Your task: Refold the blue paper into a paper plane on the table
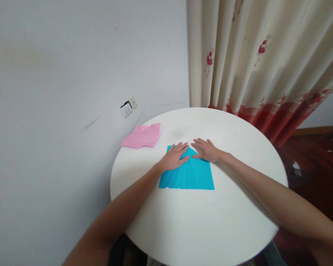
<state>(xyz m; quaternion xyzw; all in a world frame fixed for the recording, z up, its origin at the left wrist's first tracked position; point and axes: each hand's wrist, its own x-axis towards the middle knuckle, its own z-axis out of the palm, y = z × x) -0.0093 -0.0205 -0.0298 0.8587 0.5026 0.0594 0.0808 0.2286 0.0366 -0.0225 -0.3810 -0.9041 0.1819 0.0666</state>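
Observation:
A blue sheet of paper [189, 179] with crease lines lies on the round white table [199, 221]. Its near edge is slightly ragged toward the left. My left hand [174, 158] rests flat on the sheet's upper left part, fingers spread. Over the upper right part lies my right hand [205, 150], its fingers stretched out and pointing left; it covers that corner of the paper. Between the two hands a narrow strip of blue shows. Neither hand grasps anything.
A creased pink sheet of paper [143, 136] lies at the table's far left edge. Behind it is a white wall [72, 74] with a socket [125, 110]. A cream curtain [238, 66] with red flowers hangs behind the table's far right side.

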